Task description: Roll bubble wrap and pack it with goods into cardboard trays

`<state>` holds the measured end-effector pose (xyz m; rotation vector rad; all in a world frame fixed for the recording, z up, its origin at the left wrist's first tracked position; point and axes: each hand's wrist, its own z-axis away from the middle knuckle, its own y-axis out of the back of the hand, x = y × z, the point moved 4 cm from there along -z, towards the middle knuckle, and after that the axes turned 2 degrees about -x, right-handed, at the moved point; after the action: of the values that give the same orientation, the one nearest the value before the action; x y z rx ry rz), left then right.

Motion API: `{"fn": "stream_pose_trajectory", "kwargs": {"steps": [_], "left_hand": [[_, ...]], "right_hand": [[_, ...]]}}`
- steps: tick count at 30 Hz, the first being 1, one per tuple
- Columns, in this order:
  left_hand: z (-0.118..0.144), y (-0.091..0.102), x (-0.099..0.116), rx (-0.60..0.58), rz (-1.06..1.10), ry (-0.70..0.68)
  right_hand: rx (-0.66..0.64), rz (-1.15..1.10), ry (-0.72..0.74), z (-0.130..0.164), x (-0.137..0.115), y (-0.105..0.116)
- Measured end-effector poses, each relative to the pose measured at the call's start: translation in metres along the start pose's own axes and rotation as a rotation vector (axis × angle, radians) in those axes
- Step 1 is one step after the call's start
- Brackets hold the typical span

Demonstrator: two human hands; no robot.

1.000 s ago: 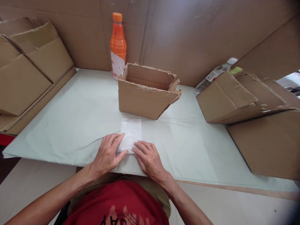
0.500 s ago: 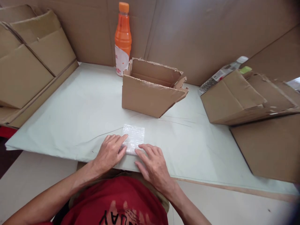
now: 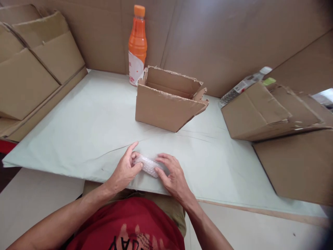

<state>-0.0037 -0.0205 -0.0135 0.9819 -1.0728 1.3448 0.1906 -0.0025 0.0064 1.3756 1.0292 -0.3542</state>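
Bubble-wrap roll (image 3: 148, 165) lying near the tabletop's (image 3: 78, 132) front edge; left hand (image 3: 125, 169) and right hand (image 3: 173, 175) pinching its ends, open cardboard box (image 3: 166, 104) standing well apart.

cardboard walls (image 3: 221, 38) — pale green tabletop (image 3: 85, 125)

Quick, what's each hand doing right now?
Left hand: closed on the bubble-wrap bundle.
Right hand: closed on the same bundle.

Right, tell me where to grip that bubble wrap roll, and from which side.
Grip the bubble wrap roll at its two ends, from left and right: it lies sideways on the table, and the left hand and right hand already pinch there.
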Motion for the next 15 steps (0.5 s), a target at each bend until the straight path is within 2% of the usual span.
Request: {"fn": "stream_pose_trajectory", "kwargs": {"steps": [2, 5, 7, 9, 13, 15], "left_hand": [[0.001, -0.005, 0.001, 0.013, -0.073, -0.074], [0.004, -0.008, 0.003, -0.02, -0.244, -0.21], [0.002, -0.007, 0.014, -0.039, -0.402, -0.345], [-0.004, -0.004, 0.039, -0.018, -0.571, -0.559], [-0.032, 0.003, 0.117, 0.171, -0.894, -1.073], [-0.058, 0.003, 0.152, 0.257, -1.022, -1.207]], "right_hand": [[0.037, 0.066, 0.033, -0.001, 0.003, 0.011], [-0.071, 0.041, 0.014, -0.005, 0.009, 0.016], [-0.126, 0.016, 0.025, -0.008, 0.01, 0.018], [-0.094, -0.002, 0.051, -0.011, 0.009, 0.025], [0.052, 0.013, 0.101, -0.019, -0.001, 0.056], [0.11, 0.055, 0.138, -0.024, -0.01, 0.076]]}}
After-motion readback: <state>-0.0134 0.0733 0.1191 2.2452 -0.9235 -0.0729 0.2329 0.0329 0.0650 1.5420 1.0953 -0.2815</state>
